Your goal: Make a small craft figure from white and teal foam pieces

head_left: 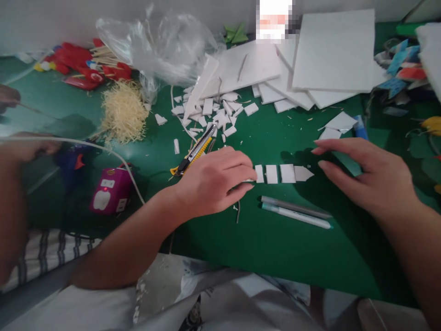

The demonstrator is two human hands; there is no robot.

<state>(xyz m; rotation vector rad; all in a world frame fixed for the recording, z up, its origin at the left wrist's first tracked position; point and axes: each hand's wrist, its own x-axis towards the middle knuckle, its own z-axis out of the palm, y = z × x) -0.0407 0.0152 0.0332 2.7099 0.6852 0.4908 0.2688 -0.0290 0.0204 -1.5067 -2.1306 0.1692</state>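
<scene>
Left hand [223, 181] is lying over the left end of a row of white cut pieces [286, 174]; its fingers are hiding whether the grip is pinching one. The row is running toward 3 o'clock from this hand. Right hand [368, 170] is hovering beyond the pointed end, grip standing spread, thumb and forefinger apart. Utility knife [196, 151] is lying toward 10–11 o'clock of the left hand, on the green worktop [275, 257].

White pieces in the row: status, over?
Left hand at row's left end, grip unclear. Right hand open, empty. White pieces lined up. Two pens alongside, not touching.
</scene>
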